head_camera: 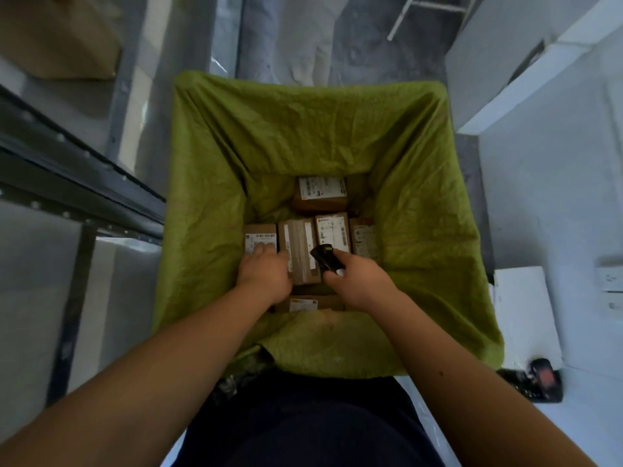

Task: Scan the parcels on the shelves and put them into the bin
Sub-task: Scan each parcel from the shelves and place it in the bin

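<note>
Both my arms reach down into a bin lined with a green bag (236, 136). On its bottom lie several brown cardboard parcels with white labels. My left hand (264, 274) rests on the leftmost parcel (259, 235), fingers lying over its label. My right hand (357, 279) grips a small black scanner (324, 259), held above the taped middle parcel (298, 244). Another parcel (332, 229) lies right of it, one (320, 193) sits at the far end, and one (303, 303) shows between my wrists.
A dark metal shelf rail (77, 183) runs along the left of the bin, with a brown box (57, 38) on the shelving above it. White surfaces flank the right side. A black device (542, 382) lies at the lower right.
</note>
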Demonstrator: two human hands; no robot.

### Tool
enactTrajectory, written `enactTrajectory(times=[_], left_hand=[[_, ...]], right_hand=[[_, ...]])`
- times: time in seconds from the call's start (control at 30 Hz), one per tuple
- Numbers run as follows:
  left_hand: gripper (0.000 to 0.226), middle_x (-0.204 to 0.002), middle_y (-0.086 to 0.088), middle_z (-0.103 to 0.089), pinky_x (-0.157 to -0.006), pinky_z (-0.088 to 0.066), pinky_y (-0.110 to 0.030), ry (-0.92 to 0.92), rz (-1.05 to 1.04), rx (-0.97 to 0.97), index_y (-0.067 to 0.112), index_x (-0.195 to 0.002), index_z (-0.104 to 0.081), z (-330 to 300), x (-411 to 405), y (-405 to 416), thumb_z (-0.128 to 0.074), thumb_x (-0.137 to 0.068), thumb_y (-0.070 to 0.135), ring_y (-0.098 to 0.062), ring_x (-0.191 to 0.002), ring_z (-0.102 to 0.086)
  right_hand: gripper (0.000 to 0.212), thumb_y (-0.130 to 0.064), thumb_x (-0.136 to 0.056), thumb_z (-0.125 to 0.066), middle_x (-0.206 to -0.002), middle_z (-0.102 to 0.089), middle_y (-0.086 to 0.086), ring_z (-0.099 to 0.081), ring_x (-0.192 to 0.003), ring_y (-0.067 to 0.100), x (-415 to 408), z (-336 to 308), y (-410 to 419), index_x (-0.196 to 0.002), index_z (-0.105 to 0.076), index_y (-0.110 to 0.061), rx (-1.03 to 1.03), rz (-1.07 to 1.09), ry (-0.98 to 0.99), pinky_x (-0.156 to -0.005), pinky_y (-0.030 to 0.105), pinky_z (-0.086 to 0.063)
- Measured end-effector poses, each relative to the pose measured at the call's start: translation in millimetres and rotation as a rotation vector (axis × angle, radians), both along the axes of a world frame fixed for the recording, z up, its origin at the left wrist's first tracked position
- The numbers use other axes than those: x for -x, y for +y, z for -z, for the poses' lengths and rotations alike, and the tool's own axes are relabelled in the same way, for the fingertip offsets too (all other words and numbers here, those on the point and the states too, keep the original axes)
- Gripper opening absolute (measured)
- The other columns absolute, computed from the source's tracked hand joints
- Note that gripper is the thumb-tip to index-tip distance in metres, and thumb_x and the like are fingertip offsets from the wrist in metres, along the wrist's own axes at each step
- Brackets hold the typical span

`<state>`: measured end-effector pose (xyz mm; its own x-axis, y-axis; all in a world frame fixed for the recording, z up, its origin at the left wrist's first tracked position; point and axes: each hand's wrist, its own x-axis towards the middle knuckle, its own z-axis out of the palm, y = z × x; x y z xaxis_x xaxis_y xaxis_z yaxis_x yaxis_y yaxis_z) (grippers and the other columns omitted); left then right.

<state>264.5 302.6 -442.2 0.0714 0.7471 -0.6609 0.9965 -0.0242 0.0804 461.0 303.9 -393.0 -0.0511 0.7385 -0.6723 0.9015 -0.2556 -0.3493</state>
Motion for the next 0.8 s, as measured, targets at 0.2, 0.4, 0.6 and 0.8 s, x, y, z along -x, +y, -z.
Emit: enactTrajectory(times=[0.2, 0.4, 0.6, 0.8], left_hand=[[0.083, -0.170, -0.008, -0.025, -0.126, -0.020, -0.051, 0.059, -0.137, -0.254, 0.024, -0.164, -0.025, -67.6, 7.1, -24.7, -0.058, -0.096, 0.058, -0.032, -0.159, -0.016], [0.088, -0.172, -0.006, -0.023, -0.128, -0.016, -0.049, 0.089, -0.413, -0.452, 0.031, -0.166, -0.019, -141.6, -5.8, -104.2, -0.056, -0.094, 0.066, -0.029, -0.159, -0.015], [0.085, -0.170, -0.006, -0.029, -0.127, -0.021, -0.048, 0.208, -0.751, -0.660, 0.026, -0.165, -0.028, -222.6, -4.3, -202.4, -0.060, -0.094, 0.062, -0.028, -0.159, -0.020], [0.085, -0.172, -0.001, -0.025, -0.124, -0.009, -0.039, 0.432, -0.985, -0.804, 0.028, -0.167, -0.021, -291.4, 9.4, -327.7, -0.049, -0.097, 0.069, -0.024, -0.160, -0.015]], right_hand=[[0.069, -0.060, -0.100, -0.044, -0.129, -0.057, 0.013, -0.063, -0.097, 0.030, -17.1, -5.9, 6.7, -0.162, -0.023, -0.037, -0.067, -0.271, 0.005, -0.087, 0.048, -0.058], [0.067, -0.062, -0.103, -0.035, -0.126, -0.055, 0.014, -0.060, -0.100, 0.031, -13.3, -48.5, 14.5, -0.163, -0.016, -0.039, -0.189, -0.554, 0.191, -0.082, 0.043, -0.053], [0.067, -0.063, -0.103, -0.034, -0.120, -0.057, 0.020, -0.056, -0.106, 0.037, 46.2, -139.6, -11.2, -0.163, -0.019, -0.036, -0.424, -0.970, 0.334, -0.096, 0.046, -0.049], [0.068, -0.068, -0.101, -0.028, -0.110, -0.054, 0.012, -0.053, -0.088, 0.027, 127.3, -227.7, -89.7, -0.162, -0.017, -0.040, -0.622, -1.376, 0.541, -0.075, 0.038, -0.047]])
